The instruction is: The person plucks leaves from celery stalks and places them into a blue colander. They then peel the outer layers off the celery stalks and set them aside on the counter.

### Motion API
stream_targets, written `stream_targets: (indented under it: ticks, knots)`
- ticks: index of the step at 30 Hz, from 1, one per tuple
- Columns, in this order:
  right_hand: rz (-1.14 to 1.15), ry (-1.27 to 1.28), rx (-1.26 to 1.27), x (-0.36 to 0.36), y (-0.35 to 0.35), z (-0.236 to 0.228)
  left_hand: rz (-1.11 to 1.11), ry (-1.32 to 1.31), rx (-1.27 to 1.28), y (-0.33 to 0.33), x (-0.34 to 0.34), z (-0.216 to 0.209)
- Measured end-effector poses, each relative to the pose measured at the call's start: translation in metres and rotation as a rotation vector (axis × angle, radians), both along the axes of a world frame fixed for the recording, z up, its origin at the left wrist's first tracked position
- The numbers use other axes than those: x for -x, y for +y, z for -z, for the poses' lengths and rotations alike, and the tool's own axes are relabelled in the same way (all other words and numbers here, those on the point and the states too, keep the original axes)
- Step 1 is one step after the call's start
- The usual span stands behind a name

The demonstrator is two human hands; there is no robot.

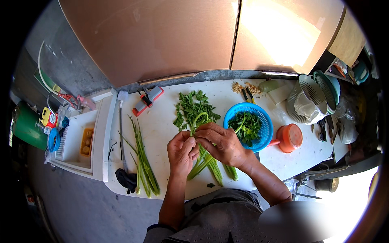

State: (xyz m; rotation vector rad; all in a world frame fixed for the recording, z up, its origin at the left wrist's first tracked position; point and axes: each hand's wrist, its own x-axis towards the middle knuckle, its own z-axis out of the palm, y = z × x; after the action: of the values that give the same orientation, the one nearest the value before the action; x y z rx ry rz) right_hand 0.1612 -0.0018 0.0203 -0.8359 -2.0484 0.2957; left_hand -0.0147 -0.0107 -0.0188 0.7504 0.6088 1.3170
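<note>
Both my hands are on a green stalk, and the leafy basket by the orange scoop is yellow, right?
The basket by the scoop is blue, not yellow, as the head view shows; left hand and right hand are on a stalk.

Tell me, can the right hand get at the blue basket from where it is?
Probably yes: the blue basket sits close by, just right of the right hand, and nothing visible stands between them. That hand is busy at a green stalk, though, so it would likely need freeing first.
</note>
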Motion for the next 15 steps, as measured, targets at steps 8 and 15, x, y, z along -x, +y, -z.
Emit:
stream_targets:
  ticks: [8, 15]
  knots:
    - [-0.027, 0.034, 0.090, 0.000, -0.007, -0.003, -0.031, 0.081, -0.086, -0.001, 0.004, 0.004]
    - [0.085, 0.092, 0.139, -0.001, -0.011, 0.004, -0.130, 0.311, -0.178, -0.004, -0.007, 0.000]
